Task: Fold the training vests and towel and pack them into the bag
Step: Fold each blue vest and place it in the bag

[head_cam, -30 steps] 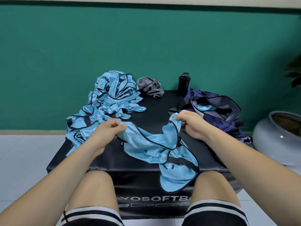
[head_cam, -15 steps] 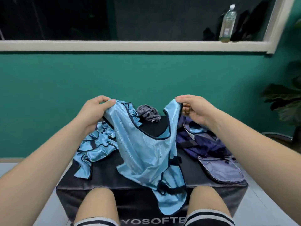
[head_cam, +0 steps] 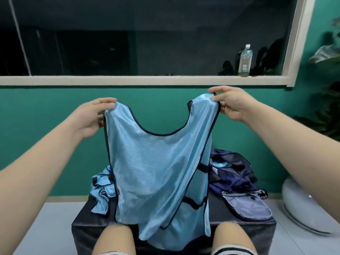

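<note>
The person's left hand [head_cam: 92, 116] is raised in front of the green wall, and its thumb and fingers pinch the left shoulder strap of a light blue training vest [head_cam: 156, 172]. Below that hand, a crumpled heap of blue vests [head_cam: 100, 192] lies on the far left part of a black padded box [head_cam: 81, 230]. The held vest hangs spread out in the middle with its neckline up. Its lower hem drops past the near edge of the box, between the person's knees. The right hand [head_cam: 231, 105] pinches the right shoulder strap, slightly higher than the left hand. Right of the hanging vest, the navy bag [head_cam: 233, 179] lies open on the box, with some blue fabric showing inside. A clear bottle [head_cam: 245, 60] stands on the window sill above. A white pot [head_cam: 298, 205] sits on the floor at the far right.
</note>
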Demonstrator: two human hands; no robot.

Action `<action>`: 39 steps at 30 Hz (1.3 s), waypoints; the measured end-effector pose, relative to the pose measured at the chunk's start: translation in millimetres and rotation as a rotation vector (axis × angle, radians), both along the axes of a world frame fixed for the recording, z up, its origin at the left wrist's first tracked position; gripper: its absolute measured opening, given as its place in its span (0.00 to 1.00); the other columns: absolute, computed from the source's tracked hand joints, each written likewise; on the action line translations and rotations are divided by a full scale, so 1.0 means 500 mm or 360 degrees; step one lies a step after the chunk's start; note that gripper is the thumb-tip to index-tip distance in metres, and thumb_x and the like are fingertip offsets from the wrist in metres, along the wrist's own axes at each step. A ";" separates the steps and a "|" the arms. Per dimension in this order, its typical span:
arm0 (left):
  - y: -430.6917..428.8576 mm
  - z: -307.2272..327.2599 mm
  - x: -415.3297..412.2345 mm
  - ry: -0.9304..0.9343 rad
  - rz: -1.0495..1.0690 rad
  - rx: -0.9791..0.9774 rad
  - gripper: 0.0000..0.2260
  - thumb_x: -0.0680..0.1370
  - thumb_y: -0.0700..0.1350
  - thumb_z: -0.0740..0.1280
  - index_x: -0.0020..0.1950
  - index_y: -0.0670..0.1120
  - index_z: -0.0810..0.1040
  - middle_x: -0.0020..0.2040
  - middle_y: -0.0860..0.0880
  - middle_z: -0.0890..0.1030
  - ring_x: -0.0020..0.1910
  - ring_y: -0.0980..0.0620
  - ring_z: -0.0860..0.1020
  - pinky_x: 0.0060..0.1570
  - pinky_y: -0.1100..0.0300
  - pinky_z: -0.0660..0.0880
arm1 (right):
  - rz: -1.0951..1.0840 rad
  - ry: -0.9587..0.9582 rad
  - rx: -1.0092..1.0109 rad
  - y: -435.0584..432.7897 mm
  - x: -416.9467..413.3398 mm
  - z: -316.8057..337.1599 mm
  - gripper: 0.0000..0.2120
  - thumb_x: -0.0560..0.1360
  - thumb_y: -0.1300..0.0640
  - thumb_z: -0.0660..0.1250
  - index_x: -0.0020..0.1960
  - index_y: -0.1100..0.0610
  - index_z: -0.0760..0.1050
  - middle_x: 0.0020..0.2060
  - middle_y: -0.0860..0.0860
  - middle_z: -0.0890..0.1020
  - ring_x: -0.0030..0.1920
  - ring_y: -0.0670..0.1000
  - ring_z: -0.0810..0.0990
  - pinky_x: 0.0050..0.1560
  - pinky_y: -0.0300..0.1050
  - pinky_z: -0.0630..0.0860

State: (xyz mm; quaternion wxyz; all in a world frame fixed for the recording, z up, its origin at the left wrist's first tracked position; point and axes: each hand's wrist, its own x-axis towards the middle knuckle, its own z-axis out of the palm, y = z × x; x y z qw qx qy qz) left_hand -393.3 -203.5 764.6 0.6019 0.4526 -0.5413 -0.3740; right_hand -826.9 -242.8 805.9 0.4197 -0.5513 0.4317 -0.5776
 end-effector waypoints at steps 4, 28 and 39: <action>0.028 0.060 0.001 0.0273 -0.0049 -0.0282 0.07 0.85 0.47 0.65 0.54 0.53 0.83 0.41 0.57 0.84 0.38 0.58 0.79 0.38 0.64 0.71 | -0.0102 -0.0032 -0.0159 0.012 -0.017 0.060 0.14 0.82 0.71 0.64 0.55 0.55 0.84 0.49 0.54 0.86 0.37 0.46 0.84 0.37 0.40 0.79; 0.021 0.059 -0.024 -0.0134 0.0040 -0.0169 0.11 0.81 0.42 0.69 0.57 0.55 0.88 0.51 0.58 0.85 0.50 0.56 0.77 0.51 0.57 0.68 | -0.0070 0.0201 -0.0114 0.023 -0.085 0.062 0.10 0.77 0.67 0.74 0.56 0.58 0.86 0.52 0.56 0.88 0.46 0.50 0.86 0.50 0.44 0.82; 0.019 0.072 -0.026 -0.0472 0.0373 -0.0556 0.15 0.73 0.39 0.81 0.59 0.49 0.87 0.44 0.51 0.82 0.38 0.64 0.78 0.42 0.70 0.74 | -0.0325 0.0304 -0.0551 0.032 -0.089 0.058 0.12 0.74 0.67 0.79 0.56 0.63 0.83 0.44 0.56 0.85 0.41 0.49 0.86 0.42 0.41 0.83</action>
